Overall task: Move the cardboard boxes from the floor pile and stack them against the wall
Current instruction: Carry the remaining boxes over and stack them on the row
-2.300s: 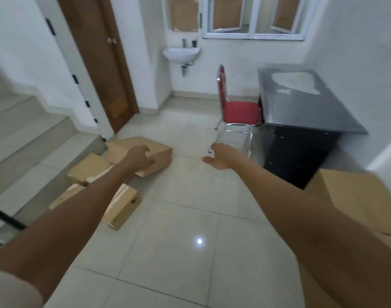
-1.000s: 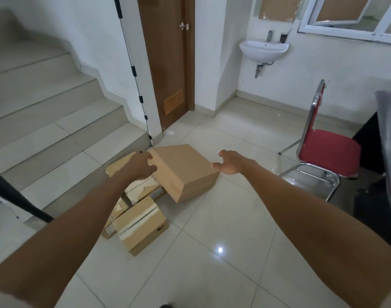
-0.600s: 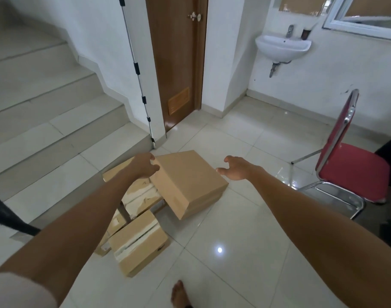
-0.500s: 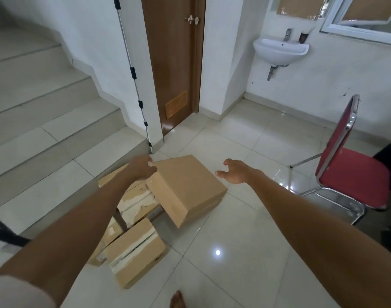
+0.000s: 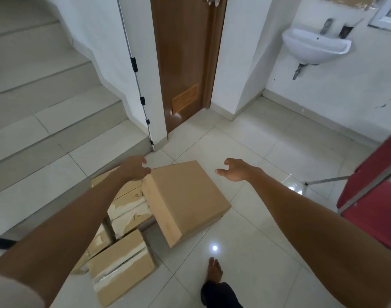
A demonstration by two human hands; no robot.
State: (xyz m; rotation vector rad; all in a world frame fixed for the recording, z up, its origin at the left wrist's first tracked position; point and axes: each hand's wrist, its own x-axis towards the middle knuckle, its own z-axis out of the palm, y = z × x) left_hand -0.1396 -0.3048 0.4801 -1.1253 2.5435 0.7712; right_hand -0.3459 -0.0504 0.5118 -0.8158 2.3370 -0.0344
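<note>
- My bare foot (image 5: pixel 214 272) is planted on the tiled floor (image 5: pixel 268 252), just short of the pile.
- Nearest in the pile is a small box (image 5: pixel 121 272) with a pale strip along its top. It lies flat, touching the others.
- Behind it sit the torn boxes (image 5: pixel 128 210), wedged against the bottom step of the stairs (image 5: pixel 45 134). Their paper skin is peeled and ragged.
- The large box (image 5: pixel 190 196) leans tilted, its left side propped on the torn boxes and its right edge down on the tiles.
- My left hand (image 5: pixel 135 168) hovers at the far left corner of the large box with fingers loosely curled. It holds nothing, and I cannot tell whether it touches the cardboard.
- My right hand (image 5: pixel 234 170) is spread, thumb out and fingers curved. It is empty and sits apart from the box's far right corner.
- To my right is a red chair (image 5: pixel 372 196). Farther off are a brown door (image 5: pixel 185 63) and a wall sink (image 5: pixel 314 45).
- As I judge it, this lift has not begun. Every box in view is on the floor, and no stack against a wall shows from here, so all of these are left to carry.
</note>
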